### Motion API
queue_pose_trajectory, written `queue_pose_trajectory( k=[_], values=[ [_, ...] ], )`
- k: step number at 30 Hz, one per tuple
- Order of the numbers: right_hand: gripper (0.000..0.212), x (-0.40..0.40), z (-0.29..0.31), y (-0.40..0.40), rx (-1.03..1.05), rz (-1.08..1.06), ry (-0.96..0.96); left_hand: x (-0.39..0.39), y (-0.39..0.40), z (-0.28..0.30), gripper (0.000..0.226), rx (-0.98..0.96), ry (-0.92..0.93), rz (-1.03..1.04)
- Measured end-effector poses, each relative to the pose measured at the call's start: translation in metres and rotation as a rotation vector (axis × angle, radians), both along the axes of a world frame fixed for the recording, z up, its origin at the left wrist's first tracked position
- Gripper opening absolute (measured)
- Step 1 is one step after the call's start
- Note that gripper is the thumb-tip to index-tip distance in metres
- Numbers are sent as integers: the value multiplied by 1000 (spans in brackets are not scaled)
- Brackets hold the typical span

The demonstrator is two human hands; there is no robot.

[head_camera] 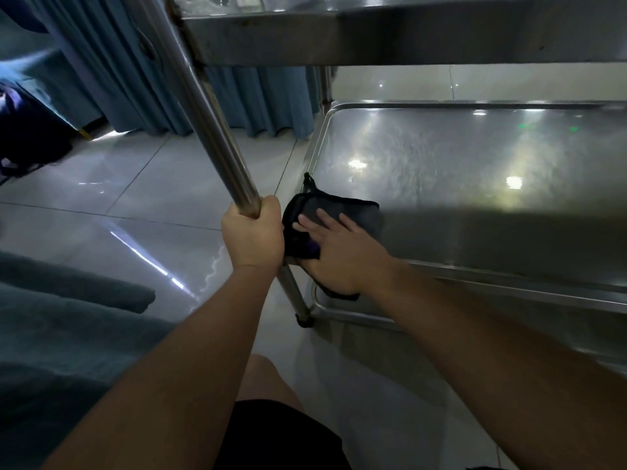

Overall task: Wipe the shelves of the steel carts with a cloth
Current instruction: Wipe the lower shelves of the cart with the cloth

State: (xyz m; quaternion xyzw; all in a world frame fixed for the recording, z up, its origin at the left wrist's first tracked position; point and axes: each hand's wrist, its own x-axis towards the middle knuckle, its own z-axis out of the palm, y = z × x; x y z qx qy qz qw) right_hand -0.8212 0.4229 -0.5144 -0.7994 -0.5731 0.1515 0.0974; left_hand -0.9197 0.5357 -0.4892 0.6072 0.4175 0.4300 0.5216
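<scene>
The left hand (252, 232) is closed round the cart's upright post (207, 110), gripping it just beside the corner of the lower shelf (475, 157). The right hand (334, 252) lies flat, fingers straight, pressing the dark cloth (325, 206) onto that shelf at its corner nearest the left hand; the two hands almost touch.

Risks noted, as judgements:
- The cloth is bunched at the corner, and part of it hangs over the shelf's raised rim beneath the right palm. A stroke away from the left hand may drag it off the edge or roll it up, leaving the corner unwiped.
- The steel ahead of the right hand shows a dull, streaked sheen; uneven pressure would leave streaks.
- The upper shelf (373, 35) sits close above both hands; lifting the right hand quickly could knock it.
- If the left grip loosens, the cart may roll on the glossy tiled floor (135, 205).
</scene>
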Motion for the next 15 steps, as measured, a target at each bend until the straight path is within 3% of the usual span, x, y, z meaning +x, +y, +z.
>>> queue_pose_trajectory(
  k=[8,12,15],
  values=[
    [74,18,-14,-88,23,-59,-203,-6,-5,-1,26,14,47,60],
    [74,33,-17,-129,0,-94,-206,-20,-9,-14,24,35,246,2],
    [73,44,-15,-153,-8,-118,-203,-33,-22,-24,41,152,532,64]
  ],
)
